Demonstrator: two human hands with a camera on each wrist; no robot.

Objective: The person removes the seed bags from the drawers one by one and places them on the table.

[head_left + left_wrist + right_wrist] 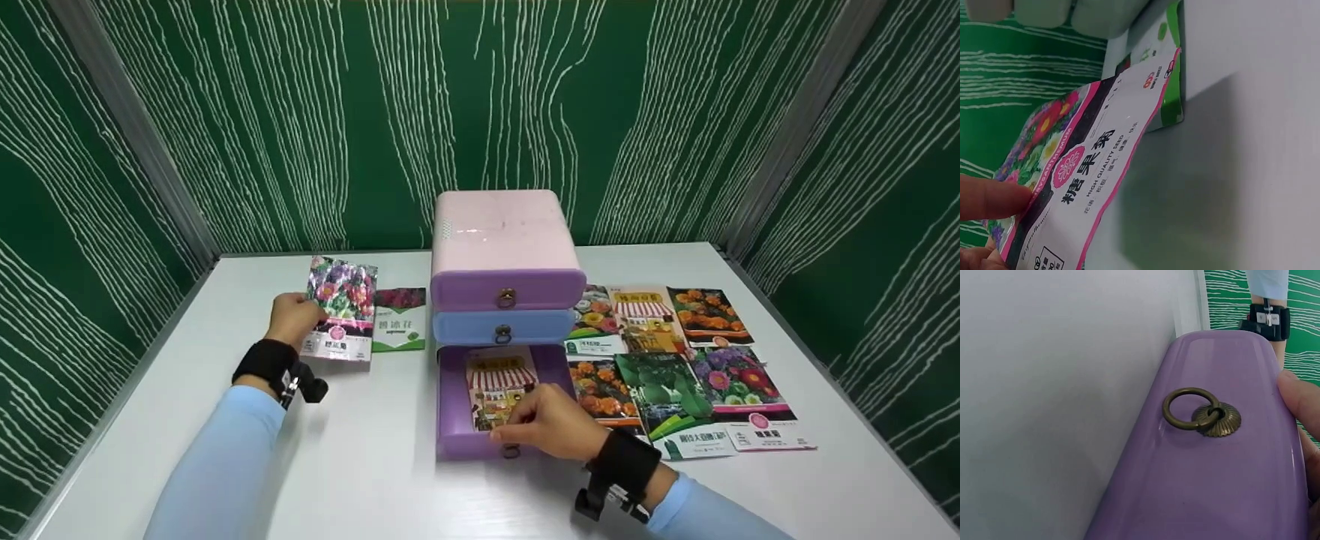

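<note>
My left hand [294,319] pinches a chrysanthemum seed packet [341,300] near its left edge and holds it tilted up off the table. Beside it lies a green-and-white seed packet [399,334]. At the centre stands a small drawer cabinet [502,232], its purple bottom drawer [452,405] pulled out. Inside that drawer lies a seed packet with a striped awning picture [499,382]. My right hand [555,424] grips the drawer's front rim, fingers curled over the packet's lower corner. In the right wrist view the thumb [1300,396] touches the rim above a brass ring pull [1188,408].
Right of the cabinet several seed packets lie in two rows, among them a green gourd packet [667,394] and an orange flower packet [709,315]. The blue middle drawer [469,328] and purple top drawer [469,291] are closed. Green panels [390,112] surround the white table [360,450].
</note>
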